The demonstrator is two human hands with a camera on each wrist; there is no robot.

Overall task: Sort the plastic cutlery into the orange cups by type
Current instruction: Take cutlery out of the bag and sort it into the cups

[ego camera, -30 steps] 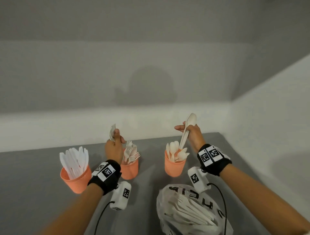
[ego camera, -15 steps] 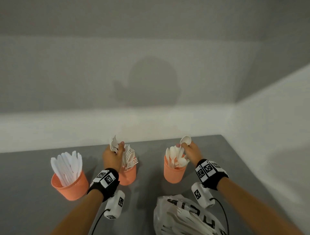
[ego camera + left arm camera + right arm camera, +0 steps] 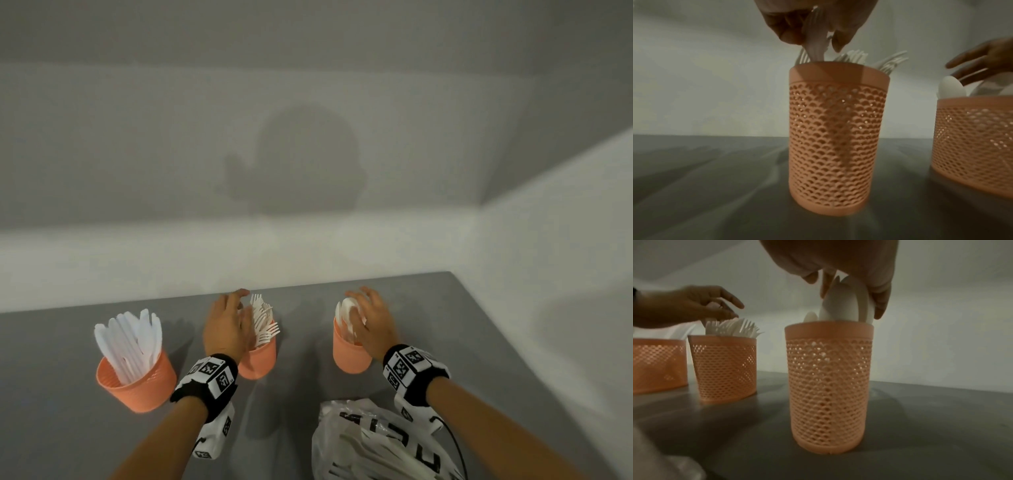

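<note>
Three orange mesh cups stand in a row on the grey table [image 3: 479, 342]. The left cup [image 3: 137, 387] holds white knives, the middle cup [image 3: 260, 363] forks, the right cup [image 3: 349, 353] spoons. My left hand [image 3: 229, 322] hovers over the fork cup [image 3: 838, 146] with fingers spread. A fork [image 3: 813, 42] stands in the cup between thumb and finger, which are loose around it. My right hand [image 3: 370, 318] lies over the spoon cup [image 3: 828, 394], and its straight fingers [image 3: 879, 305] touch the spoon bowls [image 3: 840, 305].
A clear plastic bag [image 3: 376, 445] with black print, holding more white cutlery, lies at the near edge under my right forearm. White walls close the table at the back and the right. Bare grey surface lies left of the knife cup.
Both hands came down onto their cups. The left hand let its fork drop among the forks, the right let its spoon drop among the spoons, and both sets of fingers spread.
</note>
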